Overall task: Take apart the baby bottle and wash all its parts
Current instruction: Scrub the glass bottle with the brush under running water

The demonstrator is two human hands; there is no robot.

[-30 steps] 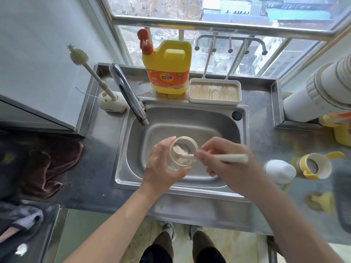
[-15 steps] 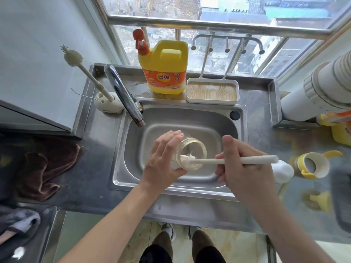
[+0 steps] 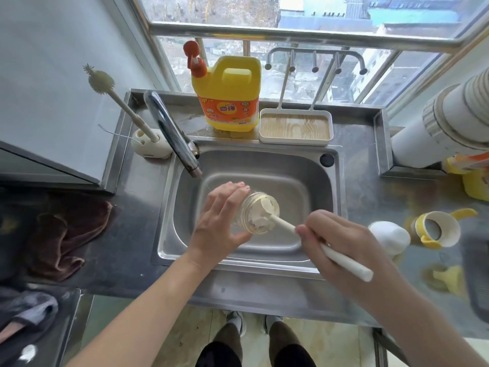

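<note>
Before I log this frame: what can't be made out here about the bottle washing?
Head view only:
- Bottle: base hidden behind the left hand.
- Brush: handle's middle covered by the right hand.
- Yellow piece on the right counter: too blurred to identify.
- Dark object: cut off by the right edge.
- Water from the tap: too faint to tell.

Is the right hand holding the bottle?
No, the left hand grips the bottle over the sink; the right hand holds the brush handle.

Your left hand [image 3: 221, 223] holds the bottle [image 3: 255, 215] over the sink [image 3: 312, 165]; your right hand [image 3: 341, 242] grips the brush [image 3: 285, 225], its head inside the bottle.
</note>
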